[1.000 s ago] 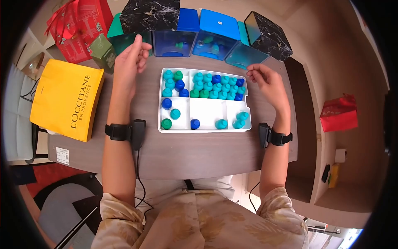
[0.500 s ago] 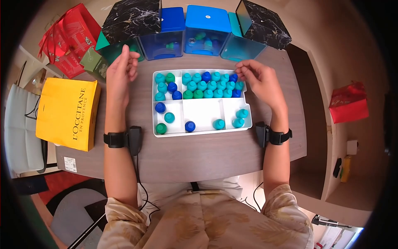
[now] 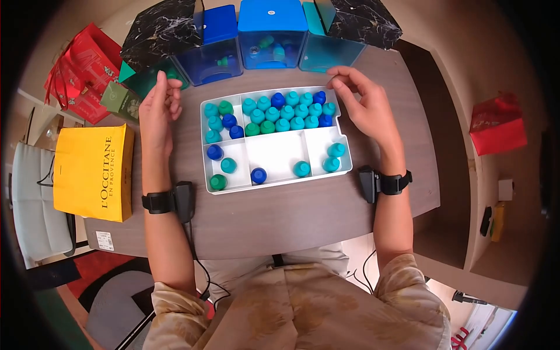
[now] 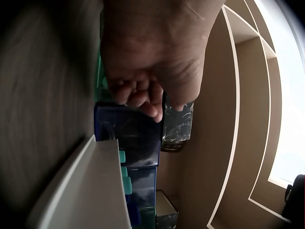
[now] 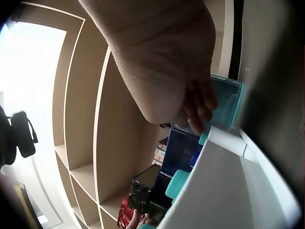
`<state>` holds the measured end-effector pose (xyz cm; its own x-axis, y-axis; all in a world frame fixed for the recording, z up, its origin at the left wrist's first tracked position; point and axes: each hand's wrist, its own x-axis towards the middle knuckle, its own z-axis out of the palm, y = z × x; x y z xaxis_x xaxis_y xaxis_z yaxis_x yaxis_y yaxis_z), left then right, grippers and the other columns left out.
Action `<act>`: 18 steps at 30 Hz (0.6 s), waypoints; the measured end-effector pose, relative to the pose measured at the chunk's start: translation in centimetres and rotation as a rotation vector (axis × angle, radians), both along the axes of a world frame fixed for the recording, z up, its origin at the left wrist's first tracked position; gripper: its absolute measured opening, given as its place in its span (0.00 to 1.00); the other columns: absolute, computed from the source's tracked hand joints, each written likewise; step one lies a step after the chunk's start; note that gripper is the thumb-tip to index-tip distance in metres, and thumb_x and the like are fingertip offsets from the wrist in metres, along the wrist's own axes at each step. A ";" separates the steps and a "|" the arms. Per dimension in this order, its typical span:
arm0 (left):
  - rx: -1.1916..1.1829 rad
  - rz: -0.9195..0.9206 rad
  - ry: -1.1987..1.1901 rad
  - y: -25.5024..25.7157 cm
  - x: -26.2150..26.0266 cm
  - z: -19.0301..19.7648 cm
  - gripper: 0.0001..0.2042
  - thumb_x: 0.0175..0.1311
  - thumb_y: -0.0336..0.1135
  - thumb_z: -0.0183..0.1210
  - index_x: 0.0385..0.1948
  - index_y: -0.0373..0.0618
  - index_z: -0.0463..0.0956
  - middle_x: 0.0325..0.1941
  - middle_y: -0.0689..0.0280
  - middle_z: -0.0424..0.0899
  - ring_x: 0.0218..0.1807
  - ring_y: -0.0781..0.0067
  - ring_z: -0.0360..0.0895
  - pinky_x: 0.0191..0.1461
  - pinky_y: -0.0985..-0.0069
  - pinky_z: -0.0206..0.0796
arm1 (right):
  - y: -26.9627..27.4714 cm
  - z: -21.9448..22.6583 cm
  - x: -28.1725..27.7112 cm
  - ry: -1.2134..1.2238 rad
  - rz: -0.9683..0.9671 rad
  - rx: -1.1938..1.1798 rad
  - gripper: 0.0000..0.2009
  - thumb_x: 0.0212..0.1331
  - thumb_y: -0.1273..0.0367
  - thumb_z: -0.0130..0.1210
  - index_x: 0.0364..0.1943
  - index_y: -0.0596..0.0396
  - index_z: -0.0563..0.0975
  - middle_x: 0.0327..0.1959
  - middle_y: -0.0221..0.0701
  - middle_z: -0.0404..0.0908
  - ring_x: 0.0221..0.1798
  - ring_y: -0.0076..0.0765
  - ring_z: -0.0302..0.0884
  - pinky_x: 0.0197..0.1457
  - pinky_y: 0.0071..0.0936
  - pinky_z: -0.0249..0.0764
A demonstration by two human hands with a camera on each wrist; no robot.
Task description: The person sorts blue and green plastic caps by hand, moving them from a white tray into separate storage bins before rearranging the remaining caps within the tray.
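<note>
Two bare hands are hovering around a white tray (image 3: 274,153) bearing small blue, green and turquoise bottles (image 3: 258,175). At its ten o'clock, the left hand (image 3: 157,112) is hanging, fingers loosely bent. At two o'clock, the right hand (image 3: 364,108) is curving its fingers toward the thumb; whether their tips are touching, I cannot tell.

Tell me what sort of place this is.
Probably a study or office-like room, though it could be at home: there's a wood-toned table, a pale chair beside it, and tall beige shelving.
</note>
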<state>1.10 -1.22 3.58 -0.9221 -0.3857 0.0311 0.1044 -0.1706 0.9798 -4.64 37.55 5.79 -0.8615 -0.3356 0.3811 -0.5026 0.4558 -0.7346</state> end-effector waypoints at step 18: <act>-0.011 -0.023 -0.022 0.3 -0.1 -0.2 0.21 0.80 0.54 0.57 0.42 0.43 0.83 0.28 0.77 0.71 0.27 0.87 0.62 0.31 0.84 0.52 | 1.0 -1.6 -1.2 0.012 -0.007 -0.069 0.12 0.73 0.67 0.62 0.56 0.55 0.85 0.42 0.30 0.90 0.40 0.20 0.80 0.43 0.23 0.75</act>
